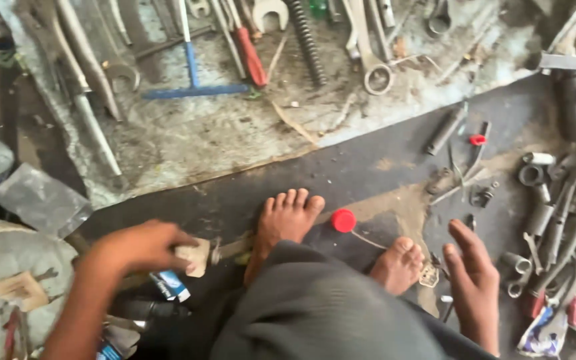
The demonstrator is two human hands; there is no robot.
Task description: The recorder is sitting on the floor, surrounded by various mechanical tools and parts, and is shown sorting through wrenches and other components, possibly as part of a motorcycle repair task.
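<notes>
fingers of the left hand point(143, 245) pinch a small tan cardboard scrap point(193, 257); the right hand point(473, 280) hovers open above scattered grey metal sockets point(532, 175), which could roll underfoot.

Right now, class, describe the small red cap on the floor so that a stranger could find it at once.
Start at the person's two bare feet on the dark floor mat. The red cap lies between them, just right of the left foot. It is round and bright red, unlike the grey metal tools scattered around.
</notes>
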